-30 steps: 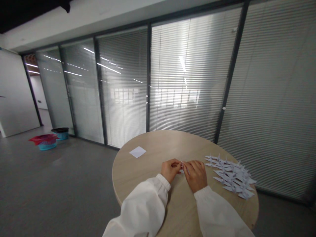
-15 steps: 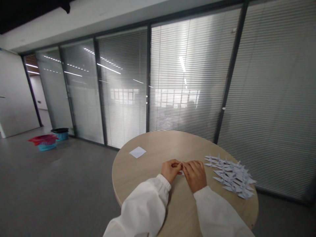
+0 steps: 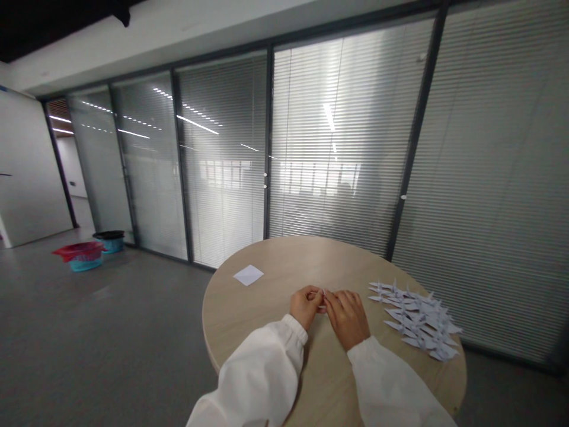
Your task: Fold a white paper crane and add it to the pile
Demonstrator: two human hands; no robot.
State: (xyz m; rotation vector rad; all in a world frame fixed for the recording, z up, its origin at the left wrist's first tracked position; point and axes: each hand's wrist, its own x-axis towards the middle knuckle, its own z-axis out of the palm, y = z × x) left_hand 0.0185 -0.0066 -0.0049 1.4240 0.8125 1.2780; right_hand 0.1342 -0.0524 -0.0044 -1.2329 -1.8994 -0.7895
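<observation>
Above the middle of the table, my left hand (image 3: 305, 306) and my right hand (image 3: 348, 316) meet at the fingertips, thumbs and forefingers pinched together. Between them shows a small bit of white folded paper (image 3: 323, 291); the fingers cover most of it, so its shape is hidden. To the right of my right hand lies a cluster of several white paper cranes (image 3: 420, 317), packed close with pointed wings and tails. A flat white sheet of paper (image 3: 248, 274) rests on the table to the left, beyond my left hand.
The round wooden table (image 3: 267, 302) has its curved edge near the glass partition (image 3: 338, 148) with blinds. On the grey floor at the left stand a blue bin with a red liner (image 3: 82, 256) and another with a black liner (image 3: 110, 242).
My right hand has shifted slightly left, and its fingertips sit closer to my left hand's. The cranes and the flat sheet stay in place.
</observation>
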